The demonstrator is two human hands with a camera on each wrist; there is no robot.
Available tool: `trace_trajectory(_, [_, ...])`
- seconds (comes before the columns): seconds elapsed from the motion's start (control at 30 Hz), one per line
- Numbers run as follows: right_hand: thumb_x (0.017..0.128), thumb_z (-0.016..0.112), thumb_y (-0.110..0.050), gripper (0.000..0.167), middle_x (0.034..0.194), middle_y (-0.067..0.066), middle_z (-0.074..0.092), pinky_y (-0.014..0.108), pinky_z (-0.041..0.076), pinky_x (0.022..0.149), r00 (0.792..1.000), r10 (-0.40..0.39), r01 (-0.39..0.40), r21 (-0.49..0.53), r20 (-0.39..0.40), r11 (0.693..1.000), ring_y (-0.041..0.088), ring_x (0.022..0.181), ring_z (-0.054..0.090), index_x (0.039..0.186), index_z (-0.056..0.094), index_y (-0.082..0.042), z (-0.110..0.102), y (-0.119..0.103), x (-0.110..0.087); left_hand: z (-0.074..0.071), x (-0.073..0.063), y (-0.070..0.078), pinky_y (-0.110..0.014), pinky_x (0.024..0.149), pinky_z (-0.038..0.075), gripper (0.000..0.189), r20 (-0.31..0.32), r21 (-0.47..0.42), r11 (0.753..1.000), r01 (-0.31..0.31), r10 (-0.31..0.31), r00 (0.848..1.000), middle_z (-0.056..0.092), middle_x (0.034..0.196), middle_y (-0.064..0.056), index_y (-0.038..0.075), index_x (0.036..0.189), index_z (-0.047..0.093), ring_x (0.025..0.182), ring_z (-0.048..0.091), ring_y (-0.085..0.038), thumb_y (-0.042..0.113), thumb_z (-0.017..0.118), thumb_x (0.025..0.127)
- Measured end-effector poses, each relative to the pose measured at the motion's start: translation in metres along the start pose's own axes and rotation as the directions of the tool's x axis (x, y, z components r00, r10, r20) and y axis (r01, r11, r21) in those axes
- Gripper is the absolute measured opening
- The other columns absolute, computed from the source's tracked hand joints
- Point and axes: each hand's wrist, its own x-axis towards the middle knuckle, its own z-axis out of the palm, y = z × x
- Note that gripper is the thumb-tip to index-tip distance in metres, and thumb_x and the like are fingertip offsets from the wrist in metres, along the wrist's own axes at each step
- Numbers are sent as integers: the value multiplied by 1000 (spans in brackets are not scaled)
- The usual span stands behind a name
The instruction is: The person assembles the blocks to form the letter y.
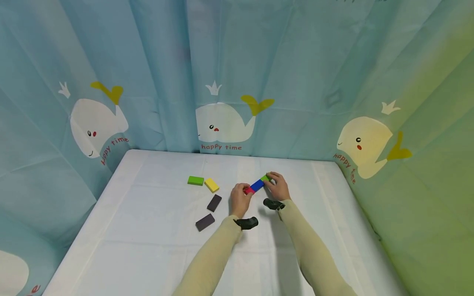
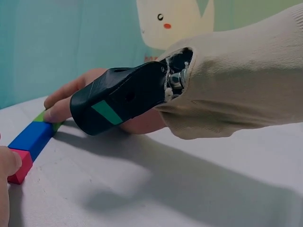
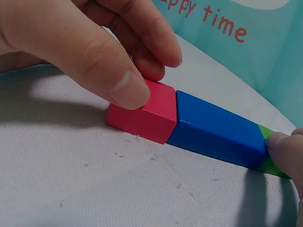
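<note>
A pinkish-red block (image 3: 151,113), a blue block (image 1: 257,186) and a green block (image 1: 265,178) lie end to end in a slanting row on the white table. At the near left end, my left hand (image 1: 240,200) pinches the red block between thumb and fingers. My right hand (image 1: 279,188) grips the green block at the far right end, covering much of it. The blue block sits between the two hands, with its near end against the red one. In the right wrist view, the left thumb presses on the red block's top edge.
Left of the hands lie a loose green block (image 1: 195,180), a yellow block (image 1: 212,185), a dark block (image 1: 214,203) and another dark block (image 1: 205,222). A blue-green curtain (image 1: 163,82) with printed whales stands behind the table (image 1: 148,255). Black wrist cameras sit on both sleeves.
</note>
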Motion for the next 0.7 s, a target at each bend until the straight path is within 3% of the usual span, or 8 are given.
trace_trajectory(0.5, [95, 65, -19, 45, 145, 21, 43, 50, 30, 112, 1000, 0, 0, -5, -16, 1000, 38, 136, 36, 135, 57, 0, 2, -1, -1, 3, 0, -3, -34, 78, 46, 22, 8, -2, 1000, 20, -20, 1000, 62, 92, -8, 3, 103, 69, 85, 55, -20, 2, 76, 82])
trace_trajectory(0.7, [96, 64, -21, 45, 144, 20, 44, 50, 31, 112, 999, -30, 29, -18, -30, 999, 38, 136, 37, 135, 57, -1, -2, -8, -6, 2, 1, -5, -34, 77, 47, 21, -3, -6, 1000, 0, 0, 1000, 62, 94, -10, 2, 104, 69, 85, 57, -22, 2, 74, 84])
